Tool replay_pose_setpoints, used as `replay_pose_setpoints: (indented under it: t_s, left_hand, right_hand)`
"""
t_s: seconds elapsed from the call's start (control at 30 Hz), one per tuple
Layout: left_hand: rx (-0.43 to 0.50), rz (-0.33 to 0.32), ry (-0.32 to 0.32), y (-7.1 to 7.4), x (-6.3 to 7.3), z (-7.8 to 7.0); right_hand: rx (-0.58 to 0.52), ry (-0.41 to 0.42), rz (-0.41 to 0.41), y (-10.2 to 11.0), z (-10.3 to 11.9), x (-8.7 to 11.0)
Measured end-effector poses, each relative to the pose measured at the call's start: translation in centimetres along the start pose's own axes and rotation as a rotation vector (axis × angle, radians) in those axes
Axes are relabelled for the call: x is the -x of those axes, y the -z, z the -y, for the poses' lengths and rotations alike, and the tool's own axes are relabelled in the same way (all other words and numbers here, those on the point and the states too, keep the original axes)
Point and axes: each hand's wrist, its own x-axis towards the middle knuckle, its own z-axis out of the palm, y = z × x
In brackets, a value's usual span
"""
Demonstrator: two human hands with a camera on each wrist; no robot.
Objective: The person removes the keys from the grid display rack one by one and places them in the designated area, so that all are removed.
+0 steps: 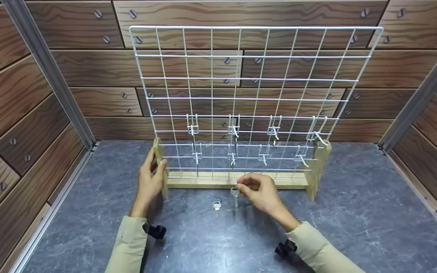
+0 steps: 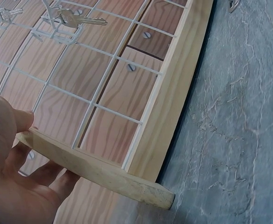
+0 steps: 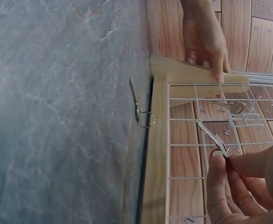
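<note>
Silver key (image 1: 235, 192) hangs from right fingers (image 3: 216, 186); left fingers (image 2: 46, 173) grip upright (image 2: 99, 171).

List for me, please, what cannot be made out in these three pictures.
Head view: the teeth of the loose key are too small.
Right wrist view: the right-hand fingers hide part of the held key.
Left wrist view: the left edge cuts off part of the left hand; the top edge cuts off a metal object.
</note>
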Motion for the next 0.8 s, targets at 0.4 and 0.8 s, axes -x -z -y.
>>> replay_pose_setpoints:
  t_s: [0.4, 0.8]
  left_hand:
    - [-0.013, 0.006, -0.032, 0.1, 0.0, 0.1]
    - [0.001, 0.010, -0.002, 0.1, 0.0, 0.0]
  right_hand:
    - [0.010, -0.071, 0.054, -1.2, -1.5, -0.7]
    - [0.017, -0.143, 0.141, -1.8, -2.4, -1.2]
